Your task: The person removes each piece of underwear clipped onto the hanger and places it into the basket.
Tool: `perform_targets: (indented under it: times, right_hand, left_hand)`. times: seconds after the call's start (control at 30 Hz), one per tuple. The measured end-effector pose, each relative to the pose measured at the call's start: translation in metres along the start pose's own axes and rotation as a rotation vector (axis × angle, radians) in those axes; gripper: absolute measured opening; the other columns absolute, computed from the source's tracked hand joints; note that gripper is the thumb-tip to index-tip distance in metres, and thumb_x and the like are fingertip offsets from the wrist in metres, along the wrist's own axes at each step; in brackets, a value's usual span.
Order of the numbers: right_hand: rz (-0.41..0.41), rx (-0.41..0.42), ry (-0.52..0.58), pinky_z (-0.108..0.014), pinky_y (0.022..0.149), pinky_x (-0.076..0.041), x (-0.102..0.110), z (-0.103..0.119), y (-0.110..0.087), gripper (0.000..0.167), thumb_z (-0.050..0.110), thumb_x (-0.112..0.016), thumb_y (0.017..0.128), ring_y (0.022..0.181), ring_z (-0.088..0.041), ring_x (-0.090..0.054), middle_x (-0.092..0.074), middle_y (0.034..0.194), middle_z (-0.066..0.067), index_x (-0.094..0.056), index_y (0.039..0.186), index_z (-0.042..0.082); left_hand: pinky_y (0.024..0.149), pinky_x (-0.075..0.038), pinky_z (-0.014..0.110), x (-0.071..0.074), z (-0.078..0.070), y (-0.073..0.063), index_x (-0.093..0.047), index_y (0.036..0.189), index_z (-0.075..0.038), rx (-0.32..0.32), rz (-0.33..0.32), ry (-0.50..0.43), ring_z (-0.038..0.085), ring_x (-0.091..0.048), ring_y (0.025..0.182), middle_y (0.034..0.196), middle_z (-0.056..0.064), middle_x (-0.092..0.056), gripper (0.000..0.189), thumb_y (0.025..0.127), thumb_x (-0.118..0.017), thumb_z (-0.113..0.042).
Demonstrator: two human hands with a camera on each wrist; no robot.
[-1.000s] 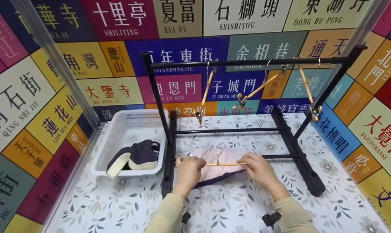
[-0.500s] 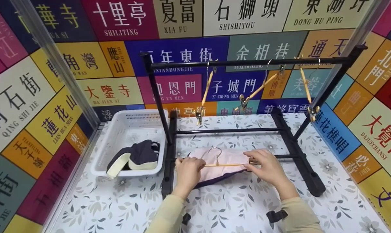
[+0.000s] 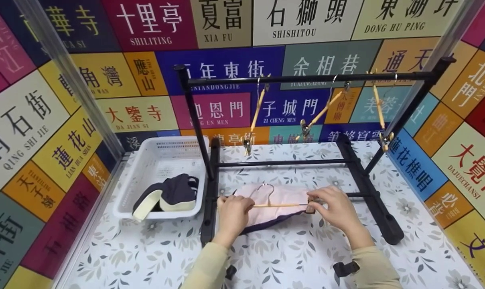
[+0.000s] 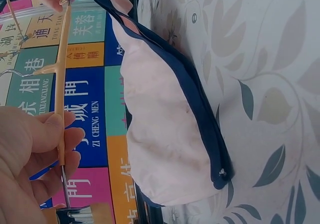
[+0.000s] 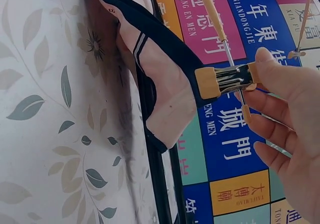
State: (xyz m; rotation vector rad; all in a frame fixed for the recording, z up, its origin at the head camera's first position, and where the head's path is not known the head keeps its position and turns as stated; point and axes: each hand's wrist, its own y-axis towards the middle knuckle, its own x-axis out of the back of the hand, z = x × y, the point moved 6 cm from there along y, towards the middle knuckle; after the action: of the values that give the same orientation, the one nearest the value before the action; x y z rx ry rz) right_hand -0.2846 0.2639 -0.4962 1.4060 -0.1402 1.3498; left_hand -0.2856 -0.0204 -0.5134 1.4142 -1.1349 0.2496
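A pink garment with navy trim (image 3: 280, 195) hangs below a wooden clip hanger (image 3: 262, 205) with a metal hook. My left hand (image 3: 233, 212) holds the hanger's bar between thumb and fingers, near its left clip (image 4: 80, 215). In the left wrist view, that clip stands apart from the cloth. At the other end, my right hand (image 3: 338, 210) pinches the right clip (image 5: 225, 81) by its outer end, thumb on top. In the right wrist view, this clip's jaws lie on the navy edge of the garment.
A black rack (image 3: 306, 77) stands over the patterned table (image 3: 166, 257), with three wooden clip hangers hanging from its top bar. A white basket (image 3: 124, 196) with a navy and cream garment (image 3: 178, 192) is at left. Sign-covered walls (image 3: 222, 30) enclose the table.
My right hand has moved to the right, and the right clip shows more plainly. The hangers on the rack have swung slightly. My left hand stays in place.
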Motion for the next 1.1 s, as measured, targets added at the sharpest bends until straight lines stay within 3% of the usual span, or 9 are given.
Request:
perform_targets:
  times: [0.33,0.57,0.87,1.1]
  right_hand:
    - [-0.043,0.049,-0.049,-0.048,0.080,-0.045,0.001,0.004,0.002,0.028,0.009,-0.085,0.074,0.087,-0.026,-0.060,-0.071,0.093,0.000,-0.073,0.099,0.013]
    - [-0.104,0.077,-0.079,-0.044,0.072,-0.042,0.003,0.008,0.004,0.027,0.011,-0.085,0.070,0.083,-0.026,-0.059,-0.071,0.089,0.000,-0.072,0.093,0.013]
    - [-0.143,0.079,-0.095,-0.042,0.069,-0.039,0.010,0.011,0.011,0.015,0.023,-0.076,0.080,0.082,-0.027,-0.058,-0.071,0.088,-0.002,-0.072,0.090,0.012]
    - [-0.181,0.106,-0.091,-0.047,0.073,-0.041,0.014,0.013,0.015,0.031,0.040,-0.061,0.091,0.083,-0.029,-0.059,-0.071,0.086,-0.003,-0.071,0.089,0.011]
  left_hand:
    - [0.079,-0.038,0.048,0.001,0.000,-0.001,-0.076,0.082,-0.021,0.012,0.025,-0.005,0.020,-0.060,0.071,0.076,-0.005,-0.069,0.009,0.076,-0.080,-0.015]
    - [0.078,-0.039,0.047,0.002,-0.001,0.000,-0.075,0.081,-0.021,0.010,0.004,-0.013,0.019,-0.062,0.072,0.076,-0.006,-0.069,0.009,0.076,-0.081,-0.016]
    - [0.078,-0.039,0.047,0.005,-0.003,0.007,-0.076,0.082,-0.020,0.021,0.006,-0.031,0.019,-0.062,0.072,0.078,-0.005,-0.070,0.005,0.079,-0.079,-0.018]
    - [0.078,-0.038,0.046,0.008,-0.003,0.009,-0.076,0.082,-0.020,0.025,-0.012,-0.039,0.019,-0.062,0.072,0.076,-0.005,-0.069,0.007,0.078,-0.080,-0.017]
